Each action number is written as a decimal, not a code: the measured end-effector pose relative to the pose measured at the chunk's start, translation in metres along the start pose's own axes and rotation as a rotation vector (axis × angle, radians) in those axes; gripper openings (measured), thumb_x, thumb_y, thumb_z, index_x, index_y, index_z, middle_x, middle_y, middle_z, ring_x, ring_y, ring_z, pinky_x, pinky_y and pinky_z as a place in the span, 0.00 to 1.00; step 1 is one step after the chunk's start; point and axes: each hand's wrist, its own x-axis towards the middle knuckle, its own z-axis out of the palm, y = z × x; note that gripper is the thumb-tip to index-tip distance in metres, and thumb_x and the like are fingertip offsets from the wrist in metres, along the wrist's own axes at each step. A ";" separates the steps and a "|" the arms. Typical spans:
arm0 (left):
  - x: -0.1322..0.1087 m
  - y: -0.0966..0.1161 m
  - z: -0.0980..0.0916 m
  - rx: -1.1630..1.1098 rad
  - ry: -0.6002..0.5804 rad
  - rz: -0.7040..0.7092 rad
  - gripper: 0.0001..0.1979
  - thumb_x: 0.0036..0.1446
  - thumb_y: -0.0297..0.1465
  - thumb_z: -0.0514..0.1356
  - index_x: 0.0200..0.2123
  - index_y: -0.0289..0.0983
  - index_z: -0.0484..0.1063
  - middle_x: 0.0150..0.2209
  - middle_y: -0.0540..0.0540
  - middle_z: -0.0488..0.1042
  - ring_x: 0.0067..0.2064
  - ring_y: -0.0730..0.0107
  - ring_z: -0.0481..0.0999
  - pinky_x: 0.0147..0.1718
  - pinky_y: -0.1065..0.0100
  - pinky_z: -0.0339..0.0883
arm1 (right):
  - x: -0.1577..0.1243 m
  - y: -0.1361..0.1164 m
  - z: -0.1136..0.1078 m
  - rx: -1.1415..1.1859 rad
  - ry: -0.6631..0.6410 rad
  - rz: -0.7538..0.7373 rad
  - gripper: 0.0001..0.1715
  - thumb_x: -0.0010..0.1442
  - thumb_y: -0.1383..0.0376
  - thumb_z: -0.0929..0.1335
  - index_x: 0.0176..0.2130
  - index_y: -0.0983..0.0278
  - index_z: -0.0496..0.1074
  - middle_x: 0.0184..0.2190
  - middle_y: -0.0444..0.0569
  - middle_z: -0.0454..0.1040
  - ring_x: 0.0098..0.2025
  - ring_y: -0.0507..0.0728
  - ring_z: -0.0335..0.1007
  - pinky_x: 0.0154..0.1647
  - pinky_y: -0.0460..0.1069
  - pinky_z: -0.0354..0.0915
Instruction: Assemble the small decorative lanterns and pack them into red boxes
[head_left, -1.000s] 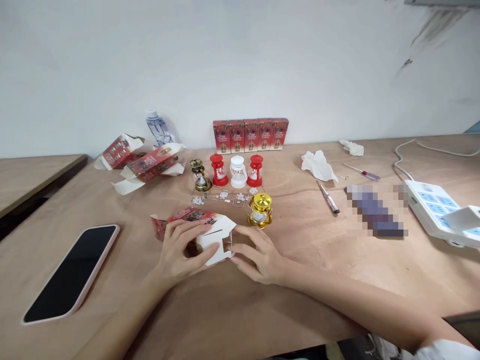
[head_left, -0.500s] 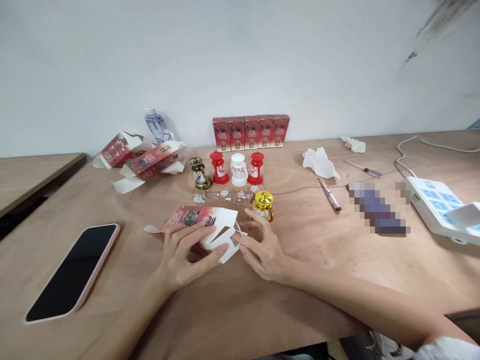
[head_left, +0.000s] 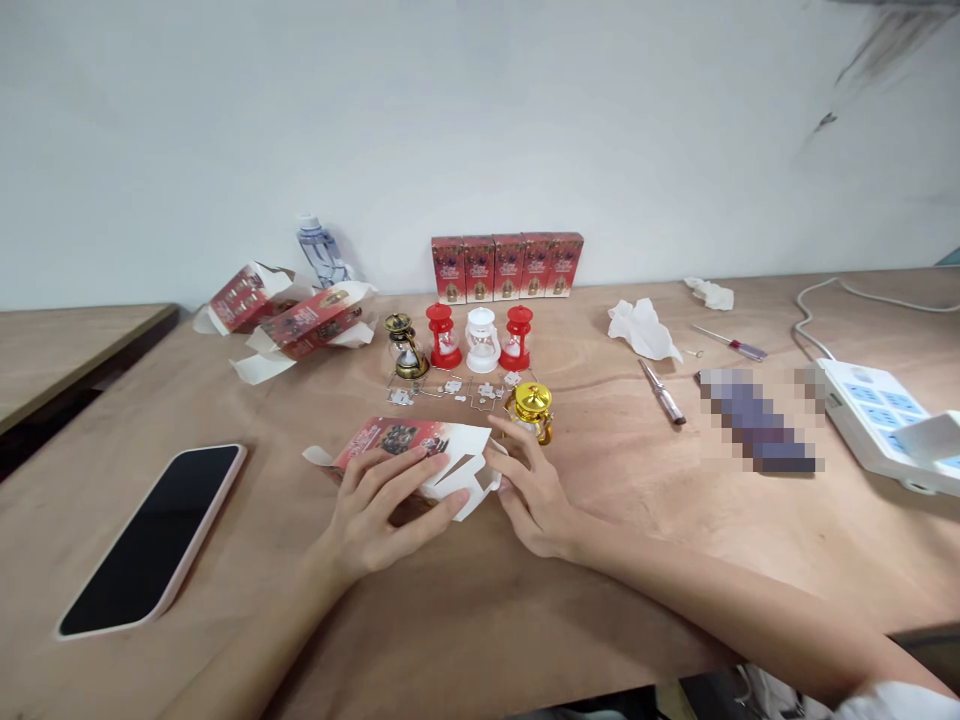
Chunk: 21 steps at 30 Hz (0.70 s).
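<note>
A small red and white cardboard box [head_left: 420, 455] lies on its side on the wooden table [head_left: 615, 520], its white end flaps spread toward the right. My left hand [head_left: 382, 505] grips the box body, fingers wrapped over its top. My right hand [head_left: 529, 490] pinches the white flaps at the open end. A gold toy lantern [head_left: 531, 410] stands just behind my right hand. Behind it stand a bronze lantern [head_left: 406, 348], two red lanterns [head_left: 442, 337] and a white lantern [head_left: 481, 341], with small clear plastic parts [head_left: 450, 388] in front of them.
A black phone [head_left: 154, 540] lies at the left. Opened red boxes [head_left: 292, 325] and a bottle [head_left: 319, 252] sit at the back left, several shut red boxes [head_left: 506, 267] by the wall. Tissues [head_left: 641, 330], screwdrivers [head_left: 660, 392] and a white power strip [head_left: 885, 425] lie at the right.
The box has turned and its white end flaps have spread open under my fingers. My right hand has moved up to the flaps, closer to the gold lantern.
</note>
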 end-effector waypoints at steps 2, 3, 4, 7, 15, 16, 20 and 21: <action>-0.001 0.001 0.001 -0.016 -0.005 0.008 0.15 0.51 0.28 0.66 0.43 0.48 0.73 0.47 0.47 0.74 0.46 0.64 0.75 0.43 0.61 0.67 | 0.001 0.000 -0.003 0.048 0.006 -0.020 0.27 0.60 0.74 0.57 0.58 0.60 0.58 0.57 0.58 0.61 0.55 0.59 0.66 0.49 0.57 0.70; -0.001 0.001 0.001 -0.023 -0.006 0.015 0.15 0.51 0.28 0.66 0.43 0.47 0.73 0.46 0.47 0.74 0.46 0.63 0.75 0.44 0.61 0.67 | 0.001 0.000 -0.003 0.070 0.008 -0.023 0.26 0.61 0.73 0.57 0.57 0.61 0.59 0.55 0.58 0.64 0.55 0.59 0.66 0.48 0.56 0.70; -0.002 0.002 0.002 -0.027 -0.009 0.024 0.15 0.51 0.28 0.66 0.43 0.47 0.74 0.46 0.46 0.74 0.46 0.63 0.75 0.44 0.60 0.66 | 0.001 -0.001 -0.004 0.091 0.009 -0.017 0.24 0.62 0.72 0.57 0.57 0.61 0.60 0.52 0.57 0.67 0.53 0.58 0.68 0.47 0.55 0.70; -0.002 0.002 0.003 -0.004 -0.019 0.032 0.14 0.52 0.29 0.65 0.43 0.46 0.74 0.45 0.46 0.75 0.45 0.63 0.75 0.45 0.61 0.65 | 0.001 0.001 -0.002 0.123 0.006 0.036 0.22 0.64 0.72 0.58 0.57 0.61 0.60 0.45 0.54 0.73 0.46 0.55 0.72 0.44 0.51 0.71; 0.001 -0.001 0.004 0.059 -0.070 0.027 0.12 0.53 0.30 0.63 0.42 0.43 0.73 0.41 0.45 0.78 0.43 0.62 0.76 0.44 0.61 0.64 | 0.001 0.006 0.005 0.182 -0.016 0.157 0.30 0.60 0.70 0.62 0.61 0.61 0.55 0.44 0.52 0.75 0.37 0.53 0.73 0.39 0.50 0.72; 0.002 -0.001 0.004 0.062 -0.081 0.030 0.12 0.52 0.30 0.63 0.42 0.43 0.72 0.41 0.45 0.79 0.43 0.62 0.75 0.44 0.61 0.63 | 0.002 0.006 0.005 0.194 -0.013 0.158 0.31 0.60 0.71 0.62 0.61 0.62 0.55 0.43 0.52 0.75 0.36 0.53 0.73 0.39 0.50 0.72; 0.002 0.002 0.006 0.049 -0.096 0.010 0.11 0.53 0.33 0.62 0.41 0.44 0.71 0.43 0.47 0.79 0.44 0.61 0.74 0.45 0.60 0.61 | 0.002 0.005 0.004 0.233 -0.032 0.149 0.32 0.61 0.70 0.62 0.63 0.62 0.51 0.46 0.55 0.73 0.36 0.53 0.73 0.39 0.50 0.72; 0.002 0.003 0.006 0.044 -0.093 0.002 0.10 0.53 0.33 0.62 0.41 0.44 0.71 0.44 0.47 0.79 0.44 0.61 0.74 0.45 0.60 0.61 | 0.001 0.004 0.003 0.237 -0.041 0.144 0.32 0.61 0.70 0.62 0.63 0.63 0.50 0.48 0.56 0.72 0.36 0.53 0.73 0.39 0.50 0.72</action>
